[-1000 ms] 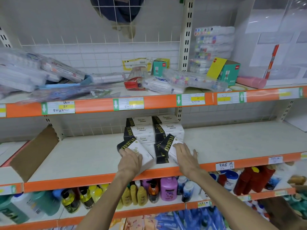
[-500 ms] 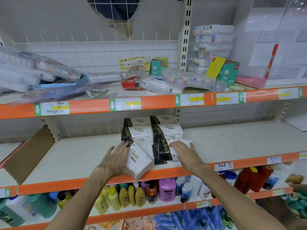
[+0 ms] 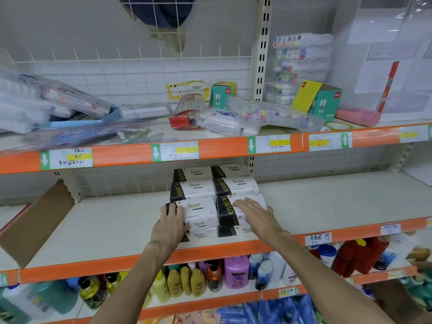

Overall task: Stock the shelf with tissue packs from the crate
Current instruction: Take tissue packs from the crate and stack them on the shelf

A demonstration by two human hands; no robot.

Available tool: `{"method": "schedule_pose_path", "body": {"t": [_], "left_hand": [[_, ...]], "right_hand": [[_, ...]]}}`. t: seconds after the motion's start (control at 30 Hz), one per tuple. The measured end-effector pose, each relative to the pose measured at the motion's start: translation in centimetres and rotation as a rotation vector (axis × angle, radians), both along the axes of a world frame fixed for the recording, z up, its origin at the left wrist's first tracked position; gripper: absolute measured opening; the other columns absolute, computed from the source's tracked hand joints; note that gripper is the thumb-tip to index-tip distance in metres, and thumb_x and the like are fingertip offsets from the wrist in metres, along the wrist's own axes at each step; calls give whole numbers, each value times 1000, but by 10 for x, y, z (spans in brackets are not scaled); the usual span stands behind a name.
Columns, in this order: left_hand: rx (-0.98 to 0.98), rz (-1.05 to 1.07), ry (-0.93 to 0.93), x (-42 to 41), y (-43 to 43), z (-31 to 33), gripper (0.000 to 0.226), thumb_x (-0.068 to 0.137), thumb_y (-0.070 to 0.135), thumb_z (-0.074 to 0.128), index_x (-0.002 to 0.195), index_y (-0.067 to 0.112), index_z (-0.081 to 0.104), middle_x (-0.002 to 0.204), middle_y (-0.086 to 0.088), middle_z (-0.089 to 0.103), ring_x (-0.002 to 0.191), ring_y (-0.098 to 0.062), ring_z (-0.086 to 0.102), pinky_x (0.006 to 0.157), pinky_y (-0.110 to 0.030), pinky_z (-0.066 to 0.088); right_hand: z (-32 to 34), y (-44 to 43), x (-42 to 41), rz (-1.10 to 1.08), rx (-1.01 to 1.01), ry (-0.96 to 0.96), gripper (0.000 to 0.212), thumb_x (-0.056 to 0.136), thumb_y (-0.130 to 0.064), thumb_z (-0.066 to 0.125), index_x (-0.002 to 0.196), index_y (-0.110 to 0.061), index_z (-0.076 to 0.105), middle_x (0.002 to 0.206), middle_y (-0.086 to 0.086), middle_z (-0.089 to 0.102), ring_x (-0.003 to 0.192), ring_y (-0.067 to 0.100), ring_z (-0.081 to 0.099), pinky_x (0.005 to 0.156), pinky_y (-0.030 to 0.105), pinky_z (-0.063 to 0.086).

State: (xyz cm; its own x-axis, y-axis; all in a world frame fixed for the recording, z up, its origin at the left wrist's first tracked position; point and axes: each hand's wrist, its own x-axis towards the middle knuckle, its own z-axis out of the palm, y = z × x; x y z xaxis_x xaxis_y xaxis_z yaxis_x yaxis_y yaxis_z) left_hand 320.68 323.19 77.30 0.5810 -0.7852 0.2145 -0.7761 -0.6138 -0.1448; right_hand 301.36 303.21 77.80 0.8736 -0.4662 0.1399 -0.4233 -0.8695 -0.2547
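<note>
Standing stacked, white tissue packs show black lettered ends.

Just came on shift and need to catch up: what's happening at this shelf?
A person is stocking the middle shelf with tissue packs. They sit stacked in two columns. The left hand presses against the left end of the front left stack, and the right hand lies flat on the front right pack.

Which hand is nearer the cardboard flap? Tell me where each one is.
Left. The left hand touches the left tissue stack, right of the cardboard flap; the right hand lies on the right stack, farther off.
</note>
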Motion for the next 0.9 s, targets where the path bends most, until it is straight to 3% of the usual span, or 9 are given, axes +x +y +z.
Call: {"method": "schedule_pose_path", "body": {"t": [0.13, 0.6, 0.73, 0.83, 0.9], "left_hand": [[-19, -14, 77, 3, -3, 5, 54, 89, 51, 56, 125, 14, 42, 121, -2, 44, 111, -21, 41, 69, -28, 57], [-22, 50, 119, 0, -11, 4, 49, 93, 46, 52, 127, 15, 38, 123, -2, 41, 112, -20, 39, 67, -27, 55], [-57, 54, 182, -5, -12, 8, 52, 90, 43, 58, 128, 14, 38, 128, -4, 42, 118, -21, 40, 82, -32, 52], [-83, 38, 166, -8, -5, 6, 73, 85, 49, 61, 139, 11, 31, 143, -6, 35, 134, -23, 32, 108, -37, 37], [-137, 12, 130, -13, 4, 2, 82, 85, 48, 61, 146, 8, 24, 151, -7, 29, 141, -24, 25, 116, -41, 28]], "right_hand": [[4, -4, 6, 13, 18, 6, 88, 80, 21, 49, 142, -38, 29, 153, -11, 32, 146, 11, 16, 109, 54, 20], [8, -5, 11, 11, 31, 57, 92, 77, 24, 48, 144, -35, 27, 155, -7, 29, 148, 12, 11, 114, 59, 7], [18, -1, 10, 17, 35, 119, 84, 82, 15, 53, 145, -33, 25, 157, -3, 25, 149, 14, 6, 114, 62, -2], [18, 3, 6, 29, -19, 65, 69, 94, -13, 53, 150, -30, 17, 162, -7, 12, 149, 13, -3, 117, 58, -3], [15, 7, 2, 0, -30, -31, 68, 97, -27, 47, 154, -25, 9, 163, -6, 4, 149, 12, -6, 119, 51, -2]]}}
